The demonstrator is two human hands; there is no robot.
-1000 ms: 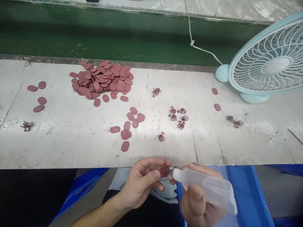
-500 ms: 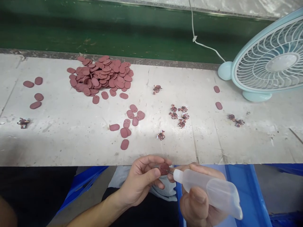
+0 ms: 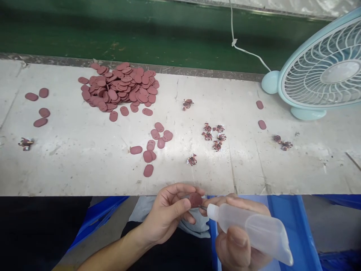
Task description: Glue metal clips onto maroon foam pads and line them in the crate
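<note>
Between thumb and fingers, my left hand point(image 3: 169, 212) grips a dark red oval disc point(image 3: 195, 200) just off the table's front edge. My right hand point(image 3: 239, 237) is wrapped round a translucent squeeze bottle point(image 3: 251, 227) with a white cap. The bottle's thin metal tip meets the disc's lower right edge; whether they touch is too small to tell. Beyond the hands lie a loose group of red discs point(image 3: 148, 170) and several small brown figures point(image 3: 208, 136).
A large heap of red discs point(image 3: 121, 86) lies at the table's back left. On the right stands a light blue fan point(image 3: 299, 113) with a white cord point(image 3: 251, 54). Below the front edge is a blue bin point(image 3: 296, 226). More discs and figures are scattered at both sides.
The bottle tip has shifted slightly down along the disc, toward its lower right edge. Both hands keep their holds. The view has moved a little.
</note>
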